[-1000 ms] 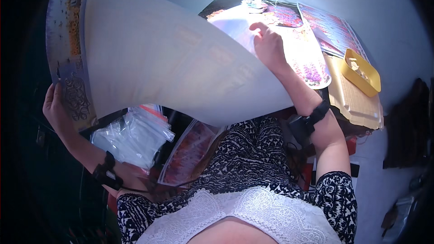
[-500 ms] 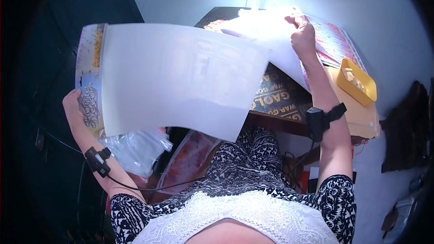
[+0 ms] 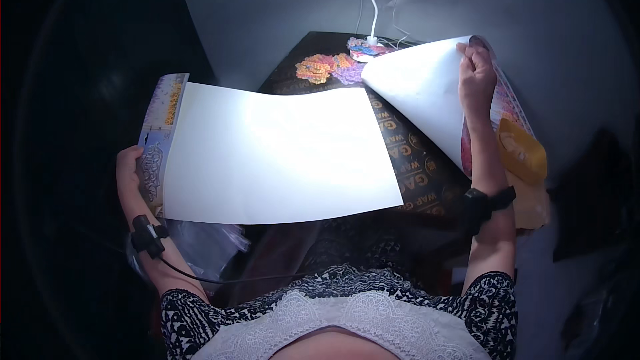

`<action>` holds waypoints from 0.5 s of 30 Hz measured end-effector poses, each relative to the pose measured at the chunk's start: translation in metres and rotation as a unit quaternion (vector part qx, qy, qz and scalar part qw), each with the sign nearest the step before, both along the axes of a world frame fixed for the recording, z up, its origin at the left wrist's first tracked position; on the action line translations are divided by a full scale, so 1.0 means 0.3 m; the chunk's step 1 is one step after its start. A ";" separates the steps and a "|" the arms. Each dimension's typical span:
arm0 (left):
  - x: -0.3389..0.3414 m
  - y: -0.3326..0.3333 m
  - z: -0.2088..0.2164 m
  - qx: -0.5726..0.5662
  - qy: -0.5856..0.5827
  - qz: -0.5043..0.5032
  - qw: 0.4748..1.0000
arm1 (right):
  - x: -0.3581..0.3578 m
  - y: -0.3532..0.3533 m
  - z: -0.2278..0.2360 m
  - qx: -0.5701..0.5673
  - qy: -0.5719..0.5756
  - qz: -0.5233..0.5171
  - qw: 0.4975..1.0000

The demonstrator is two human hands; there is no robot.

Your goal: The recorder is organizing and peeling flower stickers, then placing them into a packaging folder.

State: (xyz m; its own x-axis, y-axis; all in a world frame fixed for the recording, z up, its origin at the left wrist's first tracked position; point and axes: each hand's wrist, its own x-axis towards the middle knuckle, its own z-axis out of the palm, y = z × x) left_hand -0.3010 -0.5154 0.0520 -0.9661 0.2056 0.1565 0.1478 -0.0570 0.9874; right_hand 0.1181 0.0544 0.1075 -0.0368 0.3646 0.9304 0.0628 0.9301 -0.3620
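Note:
My left hand (image 3: 129, 170) is closed on the left edge of a large paper sheet (image 3: 280, 153), thumb on top. Its blank white side faces up, and a colourful printed strip (image 3: 163, 113) runs down that edge. On the right, my right hand (image 3: 478, 83) pinches the upper corner of a second large sheet (image 3: 423, 87), lifted and curled. White shows on most of it, with a pink and purple print at its right edge. The two sheets are apart, with dark patterned tabletop (image 3: 413, 160) between them. My right fingertips are partly hidden.
Multicoloured crocheted pieces (image 3: 319, 68) lie at the table's far end by a white desk lamp (image 3: 373, 13). A yellow tray (image 3: 533, 160) with pale pieces sits right of my right forearm. Clear plastic bags (image 3: 200, 247) are below the left sheet. A cable runs from my left wrist band.
My right hand has moved right and nearer, drawing its sheet off the crocheted pieces. The left sheet has shifted right and nearer and lies flatter. The picture is darker.

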 end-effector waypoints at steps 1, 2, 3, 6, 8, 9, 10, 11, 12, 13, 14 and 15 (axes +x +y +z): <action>0.013 0.022 0.002 0.006 0.003 -0.002 1.000 | 0.018 -0.017 0.006 -0.008 -0.005 0.011 1.000; 0.025 0.046 0.002 0.006 -0.014 0.001 1.000 | 0.028 -0.024 0.005 0.005 0.004 0.011 1.000; 0.029 0.048 0.005 0.006 -0.029 0.007 1.000 | 0.038 -0.043 0.010 0.011 0.008 0.012 1.000; 0.024 0.032 -0.003 -0.033 0.005 0.000 0.999 | 0.062 -0.118 0.020 0.087 0.006 0.023 0.996; 0.037 0.046 -0.004 -0.043 0.008 -0.012 0.999 | 0.058 -0.198 0.019 0.106 -0.001 0.034 0.994; 0.049 0.072 -0.006 -0.056 0.008 -0.028 0.998 | 0.053 -0.244 0.015 0.122 -0.011 0.042 0.992; 0.115 0.142 0.020 -0.070 0.004 -0.002 0.998 | 0.051 -0.287 0.013 0.163 -0.034 0.039 0.985; 0.115 0.183 0.010 -0.072 0.001 -0.008 0.997 | 0.043 -0.329 0.006 0.203 -0.057 0.035 0.977; 0.114 0.220 0.001 -0.036 -0.020 -0.020 0.999 | 0.032 -0.374 -0.007 0.227 -0.076 0.076 0.968; 0.106 0.227 -0.006 -0.004 -0.041 -0.026 0.999 | 0.003 -0.427 -0.028 0.246 -0.092 0.124 0.957; 0.087 0.244 -0.015 0.013 -0.053 -0.040 0.998 | 0.000 -0.501 -0.034 0.267 -0.119 0.145 0.945; 0.061 0.253 -0.045 0.019 -0.065 -0.050 0.996 | -0.009 -0.569 -0.047 0.313 -0.165 0.130 0.926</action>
